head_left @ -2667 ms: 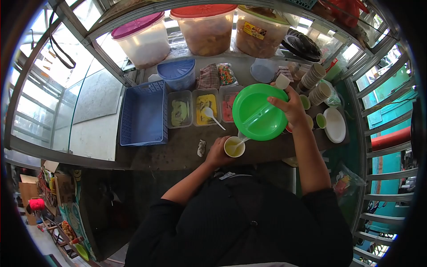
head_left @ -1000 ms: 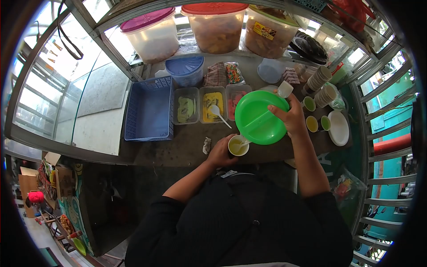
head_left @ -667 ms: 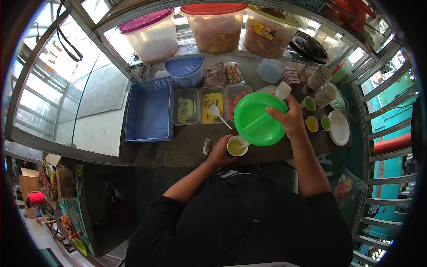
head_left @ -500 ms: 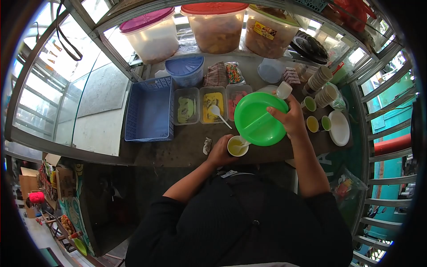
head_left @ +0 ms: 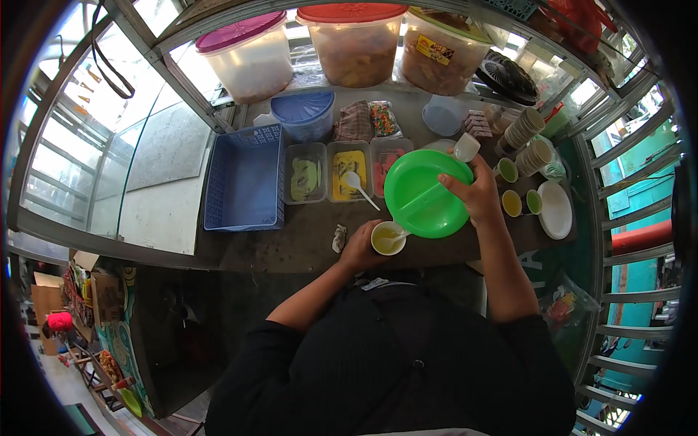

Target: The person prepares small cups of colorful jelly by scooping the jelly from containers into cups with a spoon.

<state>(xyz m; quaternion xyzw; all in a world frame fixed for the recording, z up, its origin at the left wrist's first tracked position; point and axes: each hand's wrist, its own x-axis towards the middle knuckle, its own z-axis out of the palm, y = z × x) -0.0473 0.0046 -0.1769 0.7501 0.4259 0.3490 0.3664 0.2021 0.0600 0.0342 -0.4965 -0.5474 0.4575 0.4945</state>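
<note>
My left hand [head_left: 359, 248] is wrapped round a paper cup [head_left: 387, 240] with yellowish content, near the counter's front edge. In my right hand [head_left: 476, 192] is a green-lidded pitcher [head_left: 425, 211], tilted toward the cup. The thumb presses on the round lid, which has a raised bar across it, and a whitish part juts out beside the fingers. At the lid's lower left, a pale spout-like end reaches over the cup's rim. The pitcher's body is mostly hidden under the lid. A crumpled white scrap [head_left: 339, 238] lies left of my left hand.
Trays of green [head_left: 305, 180], yellow [head_left: 342, 161] and red [head_left: 387, 166] food stand behind, a white spoon [head_left: 358, 187] in the yellow one. Left is a blue basket [head_left: 243, 178]; right are filled cups [head_left: 511, 203], stacked cups [head_left: 522, 128] and a white lid [head_left: 555, 209]. Large tubs [head_left: 350, 51] line the shelf.
Almost nothing differs. Both hands keep their hold, and the pitcher stays tilted at the cup; the small shifts match a slight camera movement.
</note>
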